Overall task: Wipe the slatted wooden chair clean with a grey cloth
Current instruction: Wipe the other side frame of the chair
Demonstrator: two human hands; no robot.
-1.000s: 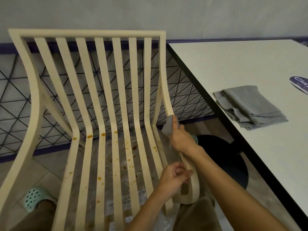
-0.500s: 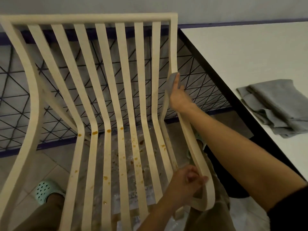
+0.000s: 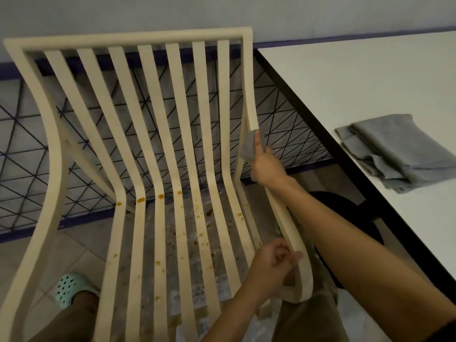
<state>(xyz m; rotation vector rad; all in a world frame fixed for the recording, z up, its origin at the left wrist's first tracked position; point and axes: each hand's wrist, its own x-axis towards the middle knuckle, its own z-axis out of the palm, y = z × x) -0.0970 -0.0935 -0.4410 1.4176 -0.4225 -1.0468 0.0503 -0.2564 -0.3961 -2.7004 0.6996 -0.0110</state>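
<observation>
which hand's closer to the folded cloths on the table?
Right. The right hand, holding a grey cloth against the chair, is just left of the folded cloths. The left hand grips the chair's front curve, farther away, toward the person.

Table [image 3: 370,77]: white top, dark edge, at right.
Folded cloths [image 3: 399,149]: grey, stacked on table.
Clog [image 3: 70,290]: mint, perforated, lower left.

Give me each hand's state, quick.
Left hand: gripping the chair's side rail.
Right hand: holding the grey cloth against that rail.
</observation>
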